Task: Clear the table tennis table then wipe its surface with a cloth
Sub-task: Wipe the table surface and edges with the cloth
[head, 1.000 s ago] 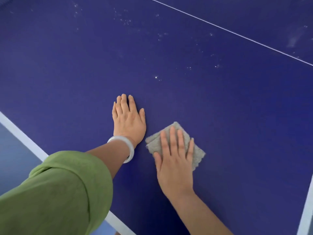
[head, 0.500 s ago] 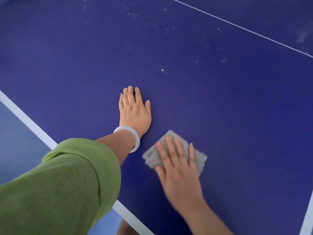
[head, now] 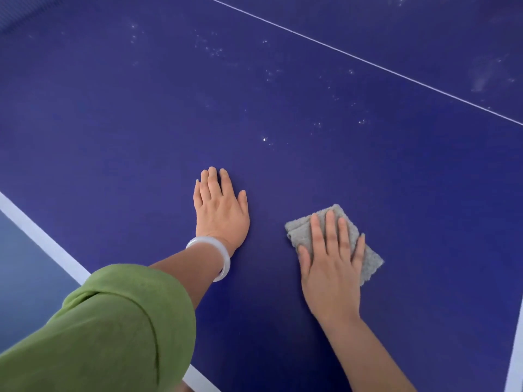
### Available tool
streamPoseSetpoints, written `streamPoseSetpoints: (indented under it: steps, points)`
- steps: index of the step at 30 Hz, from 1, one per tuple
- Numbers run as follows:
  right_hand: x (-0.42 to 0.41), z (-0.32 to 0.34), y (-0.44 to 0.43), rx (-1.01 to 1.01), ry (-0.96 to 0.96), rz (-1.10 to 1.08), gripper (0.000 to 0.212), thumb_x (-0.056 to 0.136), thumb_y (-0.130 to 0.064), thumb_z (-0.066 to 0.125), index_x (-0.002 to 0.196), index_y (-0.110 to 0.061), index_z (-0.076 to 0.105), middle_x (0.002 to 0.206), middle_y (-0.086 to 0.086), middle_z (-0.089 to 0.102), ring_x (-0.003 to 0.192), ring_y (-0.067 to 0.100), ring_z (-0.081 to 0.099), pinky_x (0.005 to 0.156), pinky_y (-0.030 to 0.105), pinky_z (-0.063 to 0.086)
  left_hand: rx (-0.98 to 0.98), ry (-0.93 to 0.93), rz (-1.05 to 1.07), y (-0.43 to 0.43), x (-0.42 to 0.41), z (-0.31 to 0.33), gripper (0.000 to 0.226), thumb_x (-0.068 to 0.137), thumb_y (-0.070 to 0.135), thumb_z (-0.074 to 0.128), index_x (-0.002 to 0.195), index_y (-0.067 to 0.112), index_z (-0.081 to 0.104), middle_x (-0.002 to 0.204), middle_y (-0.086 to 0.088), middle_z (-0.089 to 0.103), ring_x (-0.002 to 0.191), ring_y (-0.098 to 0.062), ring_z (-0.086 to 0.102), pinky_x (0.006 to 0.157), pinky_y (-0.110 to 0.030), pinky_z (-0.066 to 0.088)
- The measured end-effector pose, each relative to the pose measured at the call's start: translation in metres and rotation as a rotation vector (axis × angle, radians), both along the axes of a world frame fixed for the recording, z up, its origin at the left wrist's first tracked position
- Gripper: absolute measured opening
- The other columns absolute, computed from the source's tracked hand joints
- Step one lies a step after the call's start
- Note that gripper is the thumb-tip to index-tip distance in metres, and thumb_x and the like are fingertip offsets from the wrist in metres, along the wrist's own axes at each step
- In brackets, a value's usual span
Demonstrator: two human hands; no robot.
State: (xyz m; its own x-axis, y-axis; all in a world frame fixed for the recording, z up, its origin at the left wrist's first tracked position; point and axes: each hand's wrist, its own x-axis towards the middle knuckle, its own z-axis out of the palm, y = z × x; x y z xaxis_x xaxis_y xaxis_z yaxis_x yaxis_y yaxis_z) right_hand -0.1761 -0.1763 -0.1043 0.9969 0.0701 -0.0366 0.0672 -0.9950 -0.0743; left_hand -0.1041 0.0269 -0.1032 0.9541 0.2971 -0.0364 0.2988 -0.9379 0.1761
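The dark blue table tennis table [head: 141, 123] fills the view. My right hand [head: 329, 258] lies flat with straight fingers on a folded grey cloth [head: 370, 261] and presses it onto the surface. To its left, my left hand [head: 220, 210] rests palm down on the bare table, fingers straight and together, a white bangle on its wrist. The two hands are a hand's width apart. White specks and smears [head: 264, 139] dot the surface beyond the hands.
A thin white centre line [head: 368, 62] crosses the table at the upper right. The white edge stripe [head: 42, 239] runs along the near left, with blue floor [head: 25, 278] beyond it. Another white stripe [head: 513, 357] shows at the lower right.
My right hand has slid the cloth to the right, away from my left hand. The left hand stays planted on the table.
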Motion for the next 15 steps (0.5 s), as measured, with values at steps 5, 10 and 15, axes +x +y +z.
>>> streamPoseSetpoints:
  steps: [5, 10, 15]
  points:
    - [0.082, 0.003, 0.010, 0.031, 0.057, -0.336, 0.062, 0.103, -0.045, 0.010, 0.158, -0.020, -0.002, 0.165, 0.006, -0.006, 0.152, 0.024, -0.007, 0.120, 0.056, -0.002, 0.016, 0.023, -0.016, 0.000, 0.000, 0.001, 0.067, 0.100, 0.042, 0.015, 0.154, 0.002, 0.015, 0.161, -0.019, 0.013, 0.150, -0.033, 0.005, 0.123, -0.045, 0.003]
    - [0.097, 0.003, 0.043, 0.000, 0.023, -0.255, 0.060, 0.104, -0.045, 0.006, 0.158, -0.020, 0.000, 0.165, 0.007, -0.006, 0.152, 0.023, -0.006, 0.122, 0.053, 0.000, -0.065, 0.024, -0.036, 0.003, -0.002, 0.008, 0.068, 0.101, 0.043, 0.006, 0.155, 0.002, 0.012, 0.162, -0.019, 0.010, 0.151, -0.032, 0.002, 0.123, -0.044, -0.003]
    - [0.096, -0.001, 0.042, -0.025, -0.024, -0.273, 0.063, 0.100, -0.047, 0.008, 0.157, -0.021, 0.013, 0.165, 0.004, 0.007, 0.153, 0.020, 0.003, 0.123, 0.052, 0.008, -0.282, 0.058, -0.190, 0.034, 0.008, 0.021, 0.058, 0.101, 0.037, 0.037, 0.153, 0.013, 0.027, 0.159, -0.009, 0.016, 0.149, -0.029, 0.011, 0.120, -0.041, 0.010]
